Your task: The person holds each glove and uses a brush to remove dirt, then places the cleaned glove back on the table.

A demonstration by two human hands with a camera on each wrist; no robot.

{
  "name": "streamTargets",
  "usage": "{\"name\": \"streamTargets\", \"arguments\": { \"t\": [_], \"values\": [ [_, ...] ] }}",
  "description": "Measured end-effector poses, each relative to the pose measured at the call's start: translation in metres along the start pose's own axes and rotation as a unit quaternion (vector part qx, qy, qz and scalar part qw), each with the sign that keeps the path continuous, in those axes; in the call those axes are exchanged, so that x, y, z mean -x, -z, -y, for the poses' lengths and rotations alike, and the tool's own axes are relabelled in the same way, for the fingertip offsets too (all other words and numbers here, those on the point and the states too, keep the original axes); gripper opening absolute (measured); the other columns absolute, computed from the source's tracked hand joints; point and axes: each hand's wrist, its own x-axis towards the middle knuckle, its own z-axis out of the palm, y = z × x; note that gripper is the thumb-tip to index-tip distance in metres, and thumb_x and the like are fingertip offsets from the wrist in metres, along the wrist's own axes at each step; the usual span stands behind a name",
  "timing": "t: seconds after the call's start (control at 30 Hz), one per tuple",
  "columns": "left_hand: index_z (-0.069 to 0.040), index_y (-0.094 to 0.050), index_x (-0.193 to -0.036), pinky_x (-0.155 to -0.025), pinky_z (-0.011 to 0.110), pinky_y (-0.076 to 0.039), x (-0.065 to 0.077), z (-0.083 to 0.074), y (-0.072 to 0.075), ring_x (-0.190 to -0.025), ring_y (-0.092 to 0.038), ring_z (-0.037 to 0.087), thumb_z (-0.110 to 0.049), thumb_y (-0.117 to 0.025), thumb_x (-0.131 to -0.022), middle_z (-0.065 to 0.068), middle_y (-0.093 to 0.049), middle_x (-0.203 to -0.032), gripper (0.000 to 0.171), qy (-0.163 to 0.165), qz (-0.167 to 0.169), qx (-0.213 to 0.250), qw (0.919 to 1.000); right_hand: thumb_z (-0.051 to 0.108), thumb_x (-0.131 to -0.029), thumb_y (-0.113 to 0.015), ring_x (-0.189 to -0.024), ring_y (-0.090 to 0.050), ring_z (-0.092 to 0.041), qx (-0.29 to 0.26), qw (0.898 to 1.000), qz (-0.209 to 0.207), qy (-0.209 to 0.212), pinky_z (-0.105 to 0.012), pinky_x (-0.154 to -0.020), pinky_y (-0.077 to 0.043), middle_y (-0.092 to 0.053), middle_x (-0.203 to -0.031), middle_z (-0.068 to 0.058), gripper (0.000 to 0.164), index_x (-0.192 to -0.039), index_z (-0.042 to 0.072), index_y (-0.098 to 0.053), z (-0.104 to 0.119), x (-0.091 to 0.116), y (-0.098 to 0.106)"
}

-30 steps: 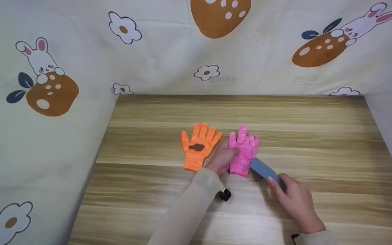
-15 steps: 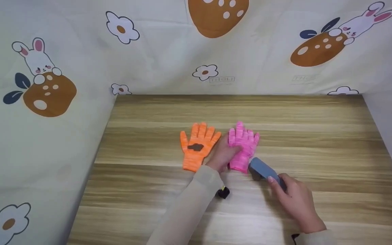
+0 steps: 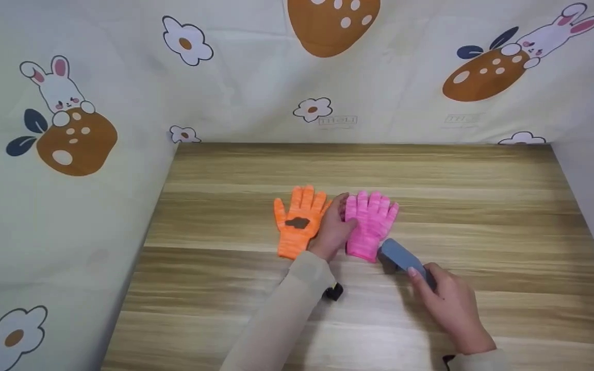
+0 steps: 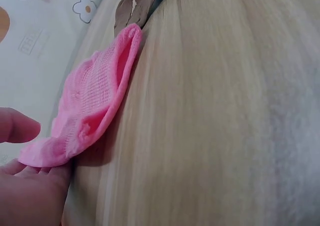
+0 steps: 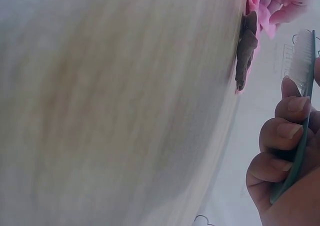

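Note:
A pink knit glove (image 3: 369, 226) lies with its fingers spread and its cuff toward the person. My left hand (image 3: 332, 229) is at its left edge. In the left wrist view, the fingers reach under the glove's edge while the thumb (image 4: 20, 126) stands apart from it. My right hand (image 3: 446, 299) grips a blue-grey brush (image 3: 402, 256), whose head is near the cuff's right side. White bristles (image 5: 301, 58) show in the right wrist view. Beside the pink glove is a dark brown irregular piece (image 5: 245, 55), mostly hidden beneath the brush in the head view.
An orange glove (image 3: 294, 242) with a dark patch (image 3: 297, 222) on its palm lies left of my left hand, partly covered by it. Wood-grain tabletop (image 3: 225, 309) surrounds both gloves. Printed cloth (image 3: 245, 93) hangs behind the table and along its left side.
The pink glove's fingers, partly bunched before, now lie spread out and lower. My left hand has shifted slightly left toward the orange glove. The right hand and brush have hardly moved.

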Motion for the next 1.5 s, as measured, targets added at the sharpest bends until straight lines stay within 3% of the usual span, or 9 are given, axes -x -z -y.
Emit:
{"name": "streamTargets", "arguments": {
  "t": [0.27, 0.53, 0.8, 1.13, 1.33, 1.5],
  "values": [
    [-0.012, -0.043, -0.152, -0.115, 0.039, -0.045, 0.004, -0.001, 0.004, -0.141, -0.047, 0.027, 0.005, -0.057, -0.094, 0.011, -0.048, -0.153, 0.062, -0.004, -0.009, -0.003, 1.0, 0.053, -0.1, -0.054, -0.07, -0.056, -0.02, 0.001, 1.0, 0.02, -0.016, -0.03, -0.06, -0.042, -0.07, -0.087, -0.01, 0.055, -0.108, 0.002, -0.071, 0.001, 0.0, 0.003],
    [-0.009, -0.051, -0.146, -0.114, 0.035, -0.045, 0.011, 0.004, 0.006, -0.145, -0.044, 0.025, 0.007, -0.052, -0.095, 0.01, -0.048, -0.155, 0.054, -0.039, -0.01, -0.007, 0.9992, 0.052, -0.1, -0.055, -0.068, -0.054, -0.018, -0.001, 1.0, 0.016, -0.012, -0.029, -0.057, -0.039, -0.069, -0.084, -0.009, 0.052, -0.106, 0.003, -0.071, 0.001, 0.0, 0.002],
    [-0.012, -0.053, -0.145, -0.115, 0.036, -0.043, 0.022, 0.003, 0.011, -0.145, -0.044, 0.022, 0.002, -0.052, -0.097, 0.005, -0.049, -0.155, 0.05, -0.03, -0.009, -0.011, 0.9994, 0.049, -0.1, -0.057, -0.071, -0.057, -0.021, -0.005, 1.0, 0.013, -0.012, -0.031, -0.058, -0.042, -0.072, -0.09, -0.013, 0.048, -0.107, 0.003, -0.071, 0.001, 0.001, 0.002],
    [-0.01, -0.062, -0.135, -0.106, 0.04, -0.052, 0.037, 0.007, 0.021, -0.123, -0.062, 0.023, -0.007, -0.059, -0.098, 0.008, -0.065, -0.134, 0.037, -0.054, -0.02, -0.065, 0.9962, 0.051, -0.1, -0.056, -0.068, -0.053, -0.019, -0.006, 1.0, 0.022, -0.013, -0.03, -0.057, -0.039, -0.069, -0.085, -0.011, 0.051, -0.107, 0.003, -0.071, 0.001, 0.0, 0.003],
    [-0.003, -0.064, -0.127, -0.098, 0.034, -0.055, 0.047, 0.007, 0.027, -0.107, -0.064, 0.018, -0.006, -0.06, -0.098, 0.013, -0.068, -0.121, 0.029, -0.095, -0.004, -0.069, 0.9931, 0.048, -0.099, -0.06, -0.069, -0.055, -0.02, -0.011, 1.0, 0.011, 0.003, -0.03, -0.058, -0.04, -0.07, -0.086, -0.01, 0.046, -0.104, 0.004, -0.071, 0.004, 0.001, -0.002],
    [-0.002, -0.065, -0.126, -0.095, 0.032, -0.056, 0.052, 0.007, 0.035, -0.103, -0.064, 0.014, -0.01, -0.061, -0.099, 0.012, -0.069, -0.119, 0.028, -0.108, 0.005, -0.093, 0.9898, 0.047, -0.099, -0.06, -0.07, -0.056, -0.021, -0.014, 1.0, 0.01, 0.013, -0.031, -0.059, -0.041, -0.07, -0.087, -0.01, 0.043, -0.105, 0.005, -0.072, 0.008, 0.0, -0.006]
  ]
}}
